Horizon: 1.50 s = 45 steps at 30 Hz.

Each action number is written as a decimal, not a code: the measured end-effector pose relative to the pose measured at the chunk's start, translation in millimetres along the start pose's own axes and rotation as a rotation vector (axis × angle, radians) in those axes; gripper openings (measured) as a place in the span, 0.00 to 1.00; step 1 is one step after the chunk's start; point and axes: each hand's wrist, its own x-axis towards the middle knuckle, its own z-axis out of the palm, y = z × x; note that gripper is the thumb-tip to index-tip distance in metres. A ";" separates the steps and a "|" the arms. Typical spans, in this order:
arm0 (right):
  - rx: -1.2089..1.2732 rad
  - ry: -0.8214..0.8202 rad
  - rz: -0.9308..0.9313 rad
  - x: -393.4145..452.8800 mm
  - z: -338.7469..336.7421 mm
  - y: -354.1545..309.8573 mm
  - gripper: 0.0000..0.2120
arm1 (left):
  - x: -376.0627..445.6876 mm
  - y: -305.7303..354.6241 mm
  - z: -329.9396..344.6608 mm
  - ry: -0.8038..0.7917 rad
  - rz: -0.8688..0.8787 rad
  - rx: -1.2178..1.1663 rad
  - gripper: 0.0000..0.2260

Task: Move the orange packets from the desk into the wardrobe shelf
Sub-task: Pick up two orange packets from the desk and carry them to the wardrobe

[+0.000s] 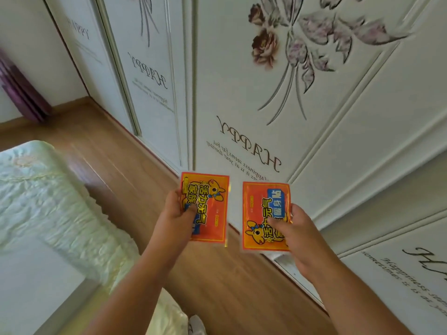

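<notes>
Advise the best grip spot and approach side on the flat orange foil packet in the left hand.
Pinch the flat orange foil packet at a side edge, thumb on its face, as the left hand does from the left. It is thin and upright, so only a face-to-back pinch would likely hold.

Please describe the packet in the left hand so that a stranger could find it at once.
Start at the white wardrobe door printed with flowers and "HAPPY". Below that word two hands hold two orange packets. The left hand grips the left packet; its cartoon animal sits at the top, while the right packet has it at the bottom.
</notes>
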 end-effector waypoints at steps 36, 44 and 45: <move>-0.320 -0.900 -0.116 417.9 404.6 -244.9 0.10 | 304.2 74.3 -203.3 0.958 -0.191 -0.372 0.11; -0.352 -0.830 -0.106 475.6 473.9 -268.8 0.11 | 393.5 78.6 -258.0 0.906 -0.191 -0.387 0.12; -0.349 -0.814 -0.100 483.7 485.4 -273.7 0.11 | 408.7 79.7 -270.2 0.899 -0.181 -0.394 0.12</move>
